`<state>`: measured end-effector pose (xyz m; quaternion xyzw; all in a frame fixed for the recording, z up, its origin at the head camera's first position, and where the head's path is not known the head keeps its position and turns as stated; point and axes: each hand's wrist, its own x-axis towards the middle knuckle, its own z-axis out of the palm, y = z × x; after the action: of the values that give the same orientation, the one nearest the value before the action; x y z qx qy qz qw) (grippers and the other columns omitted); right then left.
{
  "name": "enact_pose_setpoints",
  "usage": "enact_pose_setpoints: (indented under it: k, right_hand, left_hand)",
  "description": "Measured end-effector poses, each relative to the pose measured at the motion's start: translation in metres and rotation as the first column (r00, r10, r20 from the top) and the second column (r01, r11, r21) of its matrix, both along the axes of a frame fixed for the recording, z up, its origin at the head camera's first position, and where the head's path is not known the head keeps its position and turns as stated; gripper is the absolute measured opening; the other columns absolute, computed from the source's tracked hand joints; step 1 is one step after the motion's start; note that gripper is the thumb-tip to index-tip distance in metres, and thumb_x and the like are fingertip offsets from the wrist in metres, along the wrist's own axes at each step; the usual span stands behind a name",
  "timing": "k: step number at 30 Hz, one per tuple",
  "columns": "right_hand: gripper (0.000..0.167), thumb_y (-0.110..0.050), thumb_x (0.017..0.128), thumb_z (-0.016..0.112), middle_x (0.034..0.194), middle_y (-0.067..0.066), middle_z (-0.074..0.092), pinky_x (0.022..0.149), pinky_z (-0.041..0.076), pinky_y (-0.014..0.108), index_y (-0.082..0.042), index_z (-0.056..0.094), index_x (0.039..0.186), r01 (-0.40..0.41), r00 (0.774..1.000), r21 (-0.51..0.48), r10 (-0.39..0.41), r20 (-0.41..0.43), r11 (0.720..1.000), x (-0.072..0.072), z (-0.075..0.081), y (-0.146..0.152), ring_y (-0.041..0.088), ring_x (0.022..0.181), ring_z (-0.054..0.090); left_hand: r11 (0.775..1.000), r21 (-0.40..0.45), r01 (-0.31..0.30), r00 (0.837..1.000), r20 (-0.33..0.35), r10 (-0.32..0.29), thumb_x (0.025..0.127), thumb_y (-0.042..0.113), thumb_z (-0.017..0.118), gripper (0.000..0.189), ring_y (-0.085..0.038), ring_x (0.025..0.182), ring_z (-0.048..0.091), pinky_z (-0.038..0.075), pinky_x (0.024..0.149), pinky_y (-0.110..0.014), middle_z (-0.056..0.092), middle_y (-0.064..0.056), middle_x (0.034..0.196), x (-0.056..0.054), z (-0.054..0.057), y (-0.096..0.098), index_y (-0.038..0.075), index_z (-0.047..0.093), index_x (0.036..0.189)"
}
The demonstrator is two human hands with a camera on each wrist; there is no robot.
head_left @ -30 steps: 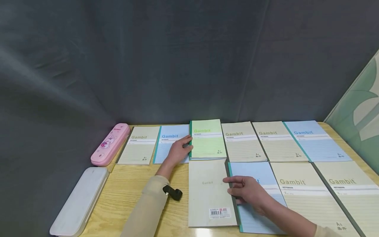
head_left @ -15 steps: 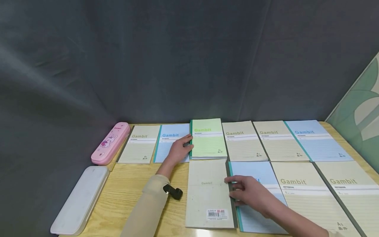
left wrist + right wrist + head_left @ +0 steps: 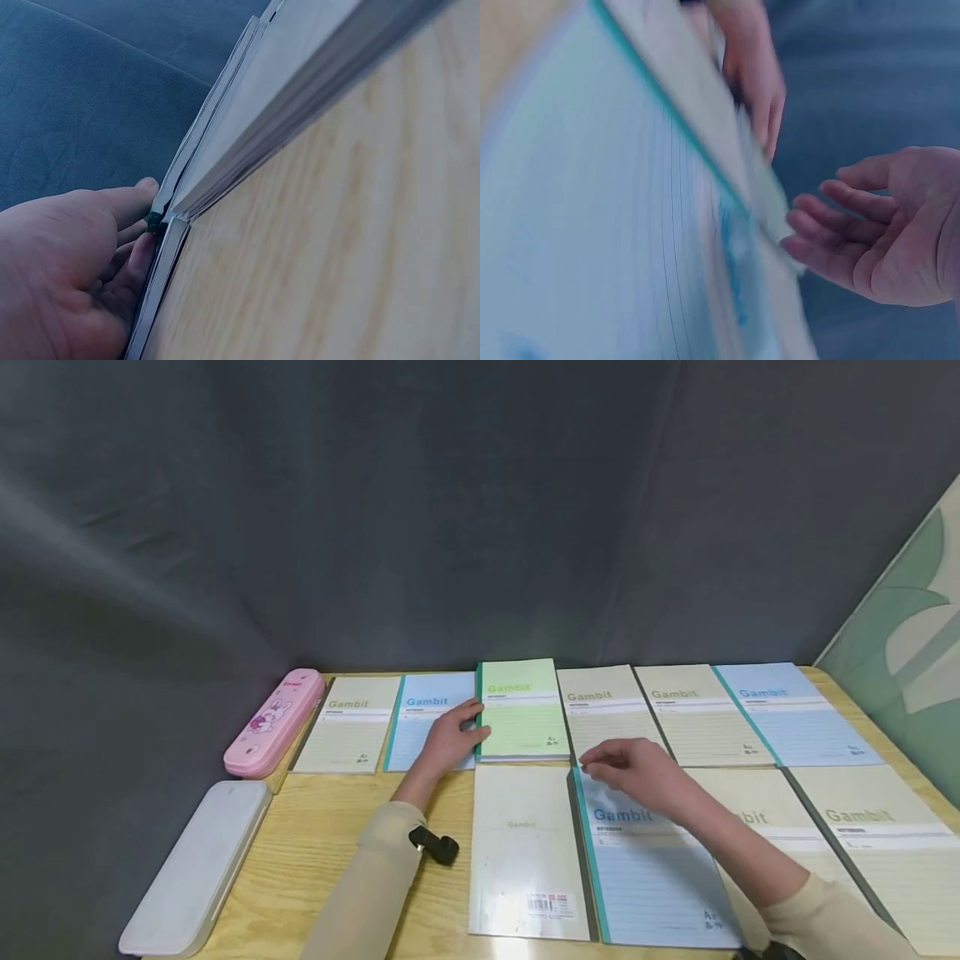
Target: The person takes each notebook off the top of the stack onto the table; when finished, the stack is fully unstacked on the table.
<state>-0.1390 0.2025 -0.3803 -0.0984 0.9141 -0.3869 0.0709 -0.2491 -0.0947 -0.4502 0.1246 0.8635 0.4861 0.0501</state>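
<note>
My left hand (image 3: 450, 739) is at the left edge of a green notebook (image 3: 523, 718) in the back row. In the left wrist view, the thumb and fingers of that hand (image 3: 75, 262) pinch its dark green spine (image 3: 155, 220). My right hand (image 3: 637, 772) holds nothing and hovers over the top of a large blue notebook (image 3: 660, 877); its fingers are loosely curled in the right wrist view. Left of the blue one lies a large pale notebook (image 3: 525, 860), back cover up with a barcode label.
More beige and blue notebooks lie in two rows, including a blue one (image 3: 795, 710) at back right and a beige one (image 3: 885, 843) at front right. A pink pencil case (image 3: 273, 722) and a white case (image 3: 195, 868) stand at the left. A dark curtain (image 3: 450, 510) hangs behind.
My right hand has left the pale notebook's spine and moved up and away from me. The pale notebook slid slightly left first. My left hand stays at the green notebook.
</note>
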Motion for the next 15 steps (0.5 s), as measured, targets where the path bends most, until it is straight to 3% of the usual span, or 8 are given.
enact_pose_setpoints:
  k: [3,7,11,15]
  right_hand:
    - [0.024,-0.018,0.1,0.065,0.113,0.009,0.073,0.082,0.054,0.04,-0.005,0.074,0.118,0.03,0.999,-0.022,-0.031,-0.021,0.999,-0.035,-0.018,0.007,0.026,0.103,0.068]
    - [0.024,-0.016,0.101,0.064,0.118,0.013,0.072,0.092,0.05,0.047,-0.004,0.074,0.119,0.044,0.996,0.026,-0.041,-0.084,0.999,-0.074,-0.036,0.01,0.032,0.112,0.065]
    - [0.028,-0.009,0.101,0.061,0.125,0.018,0.068,0.099,0.047,0.052,-0.001,0.069,0.127,0.019,0.995,0.017,-0.017,-0.1,1.0,-0.103,-0.046,0.004,0.036,0.117,0.062]
    - [0.035,-0.009,0.102,0.06,0.136,0.019,0.061,0.103,0.045,0.051,-0.002,0.063,0.136,0.018,0.997,-0.026,-0.02,-0.074,0.999,-0.122,-0.053,-0.006,0.036,0.124,0.058]
  left_hand:
    - [1.0,-0.004,-0.01,1.0,-0.004,0.01,0.098,0.024,0.07,0.055,-0.033,0.146,0.034,0.035,0.114,-0.049,0.04,-0.01,0.159,0.0,-0.001,0.0,0.006,0.054,0.147]
    - [1.0,-0.015,-0.02,0.999,-0.028,0.02,0.096,0.024,0.073,0.057,-0.034,0.143,0.039,0.035,0.114,-0.048,0.044,-0.013,0.155,-0.002,-0.003,0.001,0.005,0.055,0.146]
    - [0.999,-0.015,-0.031,0.999,-0.037,0.031,0.095,0.022,0.074,0.057,-0.033,0.139,0.045,0.038,0.112,-0.049,0.046,-0.013,0.153,-0.002,-0.003,0.002,0.004,0.054,0.146]
    - [0.999,-0.003,-0.038,0.999,-0.022,0.038,0.095,0.02,0.073,0.057,-0.034,0.136,0.047,0.039,0.11,-0.05,0.048,-0.014,0.152,0.0,-0.001,0.003,0.005,0.054,0.146]
